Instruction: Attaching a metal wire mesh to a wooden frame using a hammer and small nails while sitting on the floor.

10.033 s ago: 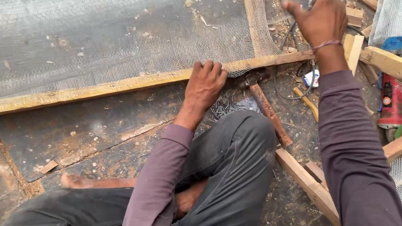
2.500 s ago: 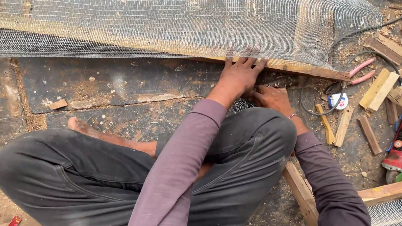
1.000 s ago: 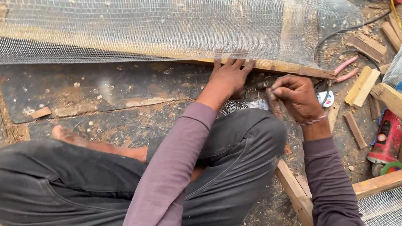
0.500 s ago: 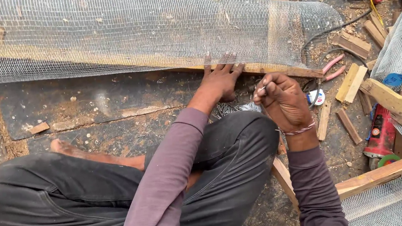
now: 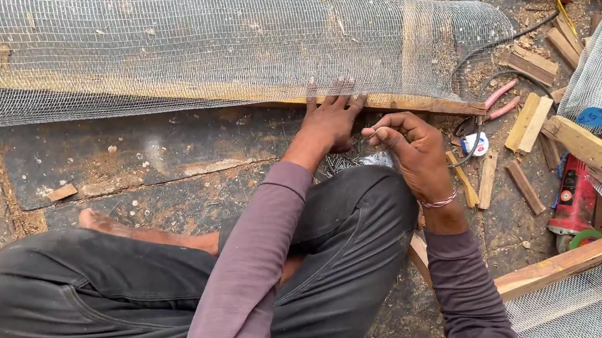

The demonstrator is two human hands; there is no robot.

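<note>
Left hand lies flat, fingers spread, pressing the wire mesh onto the wooden batten on the floor. Right hand pinches a small nail just beside it.

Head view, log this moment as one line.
left hand: flat on mesh over batten | right hand: pinching nail | nails: by knee | pliers: right

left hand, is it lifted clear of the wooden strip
No, the left hand lies flat on the wooden strip, its fingertips tucked under the edge of the wire mesh.
</note>
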